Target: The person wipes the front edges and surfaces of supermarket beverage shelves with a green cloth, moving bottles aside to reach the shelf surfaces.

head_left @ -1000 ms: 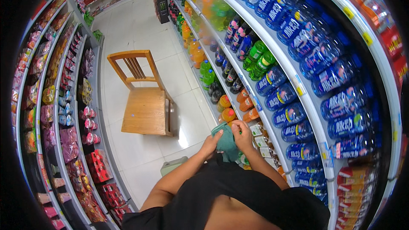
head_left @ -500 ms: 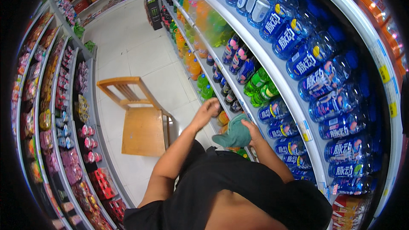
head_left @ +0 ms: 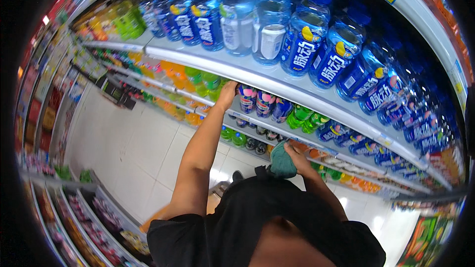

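Observation:
My left hand [head_left: 227,95] reaches in at the second shelf, right beside a dark bottle with a pink-and-blue label [head_left: 247,100]. Its fingertips are hidden at the edge of the shelf above, so whether they grip a bottle does not show. In my right hand [head_left: 299,159] a crumpled green cloth [head_left: 282,161] is held in front of my body, below the lower shelves. More dark bottles with pink-flowered labels [head_left: 264,104] and green bottles [head_left: 300,117] stand to the right of my left hand.
Above, a white shelf [head_left: 213,64] carries a long row of blue-capped bottles [head_left: 303,44]. Orange drink bottles [head_left: 175,73] line the shelf at left. A wooden chair [head_left: 213,201] is partly hidden behind my left arm. Across the tiled floor [head_left: 143,153] stands another rack of packages [head_left: 94,207].
My view has swung toward the drink shelves. My left hand has gone from near the lower bottles up to the second shelf. The green cloth stays in my right hand.

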Demonstrator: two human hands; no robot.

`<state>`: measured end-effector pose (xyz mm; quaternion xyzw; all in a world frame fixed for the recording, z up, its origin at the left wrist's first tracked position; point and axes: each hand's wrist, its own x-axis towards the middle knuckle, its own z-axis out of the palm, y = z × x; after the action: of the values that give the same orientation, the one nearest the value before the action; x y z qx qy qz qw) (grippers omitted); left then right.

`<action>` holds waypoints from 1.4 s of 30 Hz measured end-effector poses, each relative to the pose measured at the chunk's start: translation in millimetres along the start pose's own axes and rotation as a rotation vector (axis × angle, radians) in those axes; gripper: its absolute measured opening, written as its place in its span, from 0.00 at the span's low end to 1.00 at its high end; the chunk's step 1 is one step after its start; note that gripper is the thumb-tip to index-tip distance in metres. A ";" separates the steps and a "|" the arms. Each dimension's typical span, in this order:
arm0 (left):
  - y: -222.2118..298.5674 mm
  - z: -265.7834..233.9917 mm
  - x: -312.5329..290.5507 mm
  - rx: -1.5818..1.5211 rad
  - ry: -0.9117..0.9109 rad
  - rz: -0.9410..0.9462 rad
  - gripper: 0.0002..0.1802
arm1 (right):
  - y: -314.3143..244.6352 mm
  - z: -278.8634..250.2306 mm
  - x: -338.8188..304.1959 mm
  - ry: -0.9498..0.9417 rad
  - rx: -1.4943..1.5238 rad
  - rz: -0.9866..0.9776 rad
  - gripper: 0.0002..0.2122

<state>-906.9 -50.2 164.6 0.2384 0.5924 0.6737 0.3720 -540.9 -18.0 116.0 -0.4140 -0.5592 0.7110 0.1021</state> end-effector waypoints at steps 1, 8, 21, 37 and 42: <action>-8.1 -4.1 8.0 0.045 -0.024 -0.030 0.22 | -4.5 12.2 -8.7 0.037 -0.081 -0.062 0.25; -43.0 -15.0 53.2 -0.115 -0.160 -0.245 0.24 | -5.2 30.6 -17.2 0.125 -0.095 -0.034 0.24; -22.7 -11.4 -29.9 -0.047 -0.105 0.250 0.28 | -18.7 81.6 2.5 0.151 -0.173 -0.084 0.30; -27.8 -0.7 -53.1 0.579 -0.147 0.414 0.43 | -18.8 82.6 -26.9 0.140 -0.323 -0.084 0.34; -34.2 2.1 -52.8 0.565 -0.124 0.451 0.43 | 7.9 67.9 -14.2 0.093 -0.276 -0.068 0.35</action>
<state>-865.7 -89.6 137.9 0.4971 0.6639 0.5326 0.1687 -577.0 -77.8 118.0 -0.4375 -0.6598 0.6036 0.0942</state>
